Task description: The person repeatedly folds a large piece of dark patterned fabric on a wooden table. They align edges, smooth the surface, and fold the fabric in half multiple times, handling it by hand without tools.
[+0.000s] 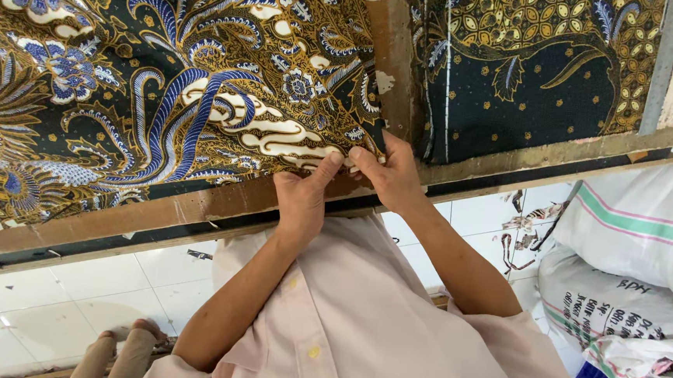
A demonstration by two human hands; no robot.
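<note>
Both pinching the batik cloth [164, 85] corner at the counter [117, 218] edge: left hand [301, 198], right hand [388, 176], fingers closed tight, keeping it flat.

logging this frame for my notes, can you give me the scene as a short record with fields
left hand: pinching the patterned fabric at its lower corner
right hand: gripping the same corner, beside the left
fabric: dark, with blue, gold and cream floral print, spread on a wooden table edge
nearby: second dark cloth, white sacks, tiled floor
</note>
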